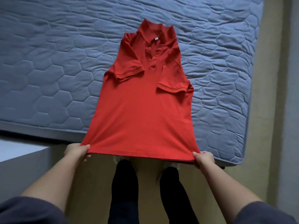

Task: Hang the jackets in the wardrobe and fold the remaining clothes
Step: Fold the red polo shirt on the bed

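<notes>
Right now your red polo shirt [142, 110] lies face up on the blue quilted mattress [48, 62]; its long axis runs straight away from you, with the collar [155, 34] at the far end and the hem [139, 155] at the near end. The hem is drawn past the mattress edge and held taut in the air above your feet. Your left hand [77, 151] pinches the left hem corner, thumb on top and fingers curled beneath the cloth; your right hand [204, 159] pinches the right corner the same way, and sits slightly nearer to you than the left. Both short sleeves are turned inward over the chest, the left sleeve [127, 68] higher up, the right sleeve [173, 85] lower, so the body reads as one long narrow panel.

What the coming move turns on, as I judge it, is that axis; the collar lies directly ahead of both hands, neither hand is closer to it by much, and a fold in half would mean carrying the hem forward along the shirt's length toward the collar. Keep the two corners level as they travel, or the edge will land skewed; the right side looks a little rumpled near the sleeve, so watch it there.
</notes>
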A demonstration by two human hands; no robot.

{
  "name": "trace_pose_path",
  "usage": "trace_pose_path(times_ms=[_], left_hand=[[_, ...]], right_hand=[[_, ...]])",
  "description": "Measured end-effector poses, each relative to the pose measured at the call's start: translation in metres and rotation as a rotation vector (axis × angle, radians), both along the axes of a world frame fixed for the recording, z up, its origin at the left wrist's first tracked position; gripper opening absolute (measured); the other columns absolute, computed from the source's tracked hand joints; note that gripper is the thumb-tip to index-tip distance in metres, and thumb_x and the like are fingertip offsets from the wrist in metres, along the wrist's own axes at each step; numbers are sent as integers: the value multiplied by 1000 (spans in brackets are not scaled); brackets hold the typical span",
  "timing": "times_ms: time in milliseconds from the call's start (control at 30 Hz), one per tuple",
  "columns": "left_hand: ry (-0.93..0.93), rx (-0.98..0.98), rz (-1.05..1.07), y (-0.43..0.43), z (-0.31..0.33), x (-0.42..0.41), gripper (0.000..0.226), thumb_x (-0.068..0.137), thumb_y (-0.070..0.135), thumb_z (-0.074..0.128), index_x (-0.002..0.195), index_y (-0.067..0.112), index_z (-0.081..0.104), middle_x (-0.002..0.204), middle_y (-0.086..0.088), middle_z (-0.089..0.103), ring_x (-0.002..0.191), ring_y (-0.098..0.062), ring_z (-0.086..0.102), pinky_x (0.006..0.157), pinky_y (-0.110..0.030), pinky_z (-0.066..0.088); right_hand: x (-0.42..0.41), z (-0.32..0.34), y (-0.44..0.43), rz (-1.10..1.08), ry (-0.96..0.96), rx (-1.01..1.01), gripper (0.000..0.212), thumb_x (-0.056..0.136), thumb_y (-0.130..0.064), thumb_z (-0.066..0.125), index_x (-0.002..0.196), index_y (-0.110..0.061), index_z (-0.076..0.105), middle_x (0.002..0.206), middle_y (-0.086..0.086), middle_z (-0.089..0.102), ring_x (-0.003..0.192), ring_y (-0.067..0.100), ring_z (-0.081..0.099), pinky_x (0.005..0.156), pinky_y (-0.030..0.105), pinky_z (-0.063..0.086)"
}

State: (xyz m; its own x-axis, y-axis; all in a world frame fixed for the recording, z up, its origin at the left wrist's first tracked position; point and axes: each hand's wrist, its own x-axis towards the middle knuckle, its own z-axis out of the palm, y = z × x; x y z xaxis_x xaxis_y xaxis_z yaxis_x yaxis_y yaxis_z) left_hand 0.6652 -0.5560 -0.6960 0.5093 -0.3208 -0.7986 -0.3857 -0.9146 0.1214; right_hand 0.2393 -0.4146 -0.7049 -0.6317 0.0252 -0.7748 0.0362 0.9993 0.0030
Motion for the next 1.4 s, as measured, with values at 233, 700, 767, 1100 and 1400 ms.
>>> trace_pose_path(times_ms=[233,700,767,1100,1400], left_hand=[[369,-288,372,-88,45,-58,15,97,18,51,83,15,56,62,-2,66,46,-12,62,44,-22,51],[737,-765,57,-390,81,-216,42,103,33,34,144,26,29,149,2,36,130,-19,41,98,-46,36],[587,-763,-87,-381,45,-223,47,101,25,44,145,16,29,148,-8,38,129,-24,42,94,-40,40],[-22,-619,278,-239,-99,-191,52,80,23,72,120,1,48,124,-23,54,108,-37,56,94,-45,48],[818,-389,521,-226,-112,-262,18,93,11,58,110,6,55,98,-12,64,80,-22,63,60,-34,59]], right_hand=[[-25,54,-114,-421,-156,-541,24,95,-6,52,112,-23,57,76,5,57,61,15,51,56,25,47],[-117,100,-407,-336,-198,-1149,43,100,-28,47,142,-25,35,118,-2,53,106,13,52,92,42,42],[-98,63,-399,-153,-123,-1058,59,98,-26,52,149,-21,25,124,3,47,106,15,49,91,39,40],[-42,-78,-303,-122,347,-511,70,82,-26,69,140,-3,36,140,24,44,130,37,41,106,41,32],[-56,-94,-277,-662,-201,-679,18,86,-4,67,85,-14,52,84,2,57,70,12,51,58,25,44]])
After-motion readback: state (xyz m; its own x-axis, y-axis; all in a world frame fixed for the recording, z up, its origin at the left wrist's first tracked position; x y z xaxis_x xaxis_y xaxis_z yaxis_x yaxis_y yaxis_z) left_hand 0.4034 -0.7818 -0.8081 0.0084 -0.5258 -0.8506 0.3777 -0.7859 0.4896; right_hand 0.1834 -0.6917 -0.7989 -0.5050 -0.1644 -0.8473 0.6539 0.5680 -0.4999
